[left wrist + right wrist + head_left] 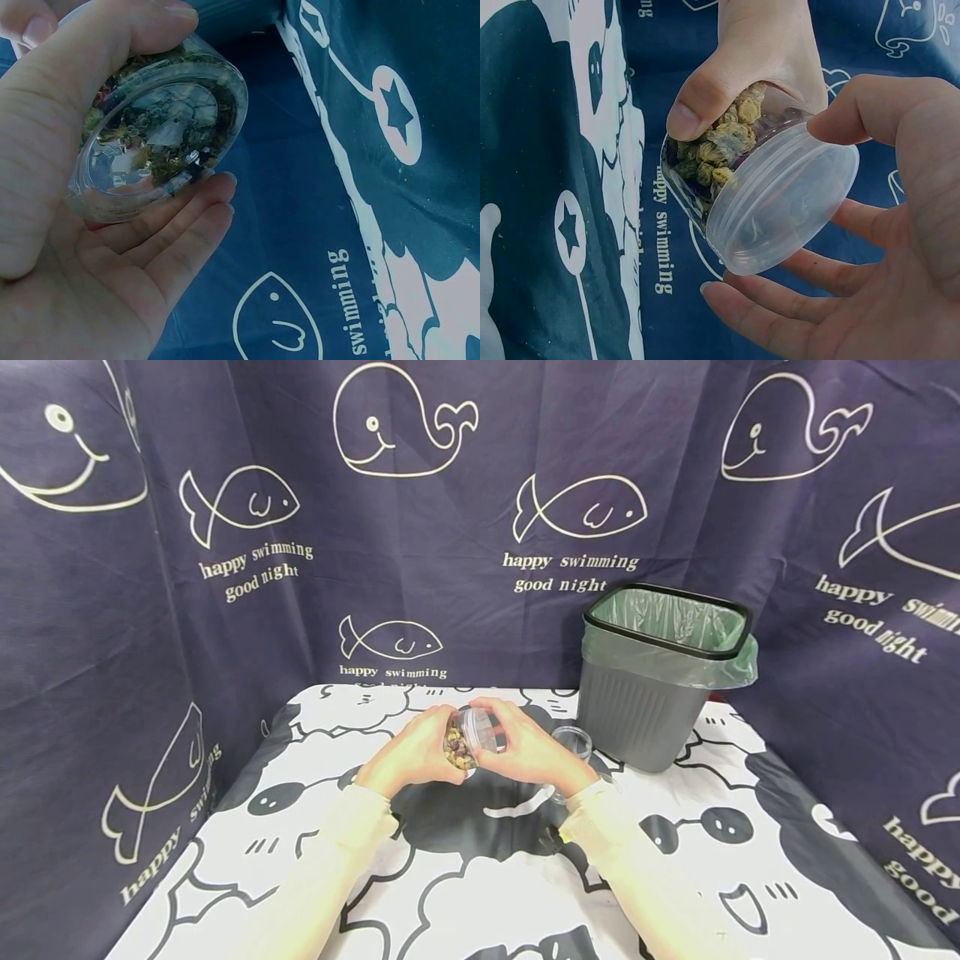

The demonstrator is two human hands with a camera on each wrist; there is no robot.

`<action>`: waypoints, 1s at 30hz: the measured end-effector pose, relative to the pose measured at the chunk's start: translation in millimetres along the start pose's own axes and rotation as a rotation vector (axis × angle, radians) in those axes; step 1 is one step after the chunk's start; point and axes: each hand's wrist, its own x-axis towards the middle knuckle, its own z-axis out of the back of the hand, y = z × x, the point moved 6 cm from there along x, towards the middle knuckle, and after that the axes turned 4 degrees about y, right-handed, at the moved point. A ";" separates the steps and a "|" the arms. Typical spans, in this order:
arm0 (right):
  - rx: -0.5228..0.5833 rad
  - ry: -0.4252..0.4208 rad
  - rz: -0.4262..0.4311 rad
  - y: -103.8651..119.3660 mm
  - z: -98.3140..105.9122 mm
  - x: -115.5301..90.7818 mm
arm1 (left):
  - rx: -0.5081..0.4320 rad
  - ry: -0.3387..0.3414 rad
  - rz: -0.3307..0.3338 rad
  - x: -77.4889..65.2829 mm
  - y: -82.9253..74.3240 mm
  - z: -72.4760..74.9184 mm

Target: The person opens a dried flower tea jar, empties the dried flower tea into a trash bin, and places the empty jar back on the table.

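Note:
My left hand (426, 745) grips a clear plastic jar (697, 180) around its body, thumb on one side and fingers on the other. Dried yellow flower buds (731, 142) and darker pieces fill part of it. The jar is tipped on its side above the table, its round base (154, 142) facing the left wrist camera. A translucent screw lid (787, 202) sits on the mouth, toward the right hand. My right hand (522, 745) holds this lid by the rim, thumb at one edge and spread fingers at the other.
A clear round container (572, 742) stands right of the hands, partly behind the right wrist. Beyond it is a grey bin (637, 710) with a green liner (667, 662). The table has a cartoon-print cloth (262, 843); a dark printed curtain (465, 577) surrounds it.

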 end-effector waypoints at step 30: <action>0.081 0.009 0.067 -0.1 -1.1 -0.2 | 0.009 0.004 -0.018 0.0 -0.6 0.4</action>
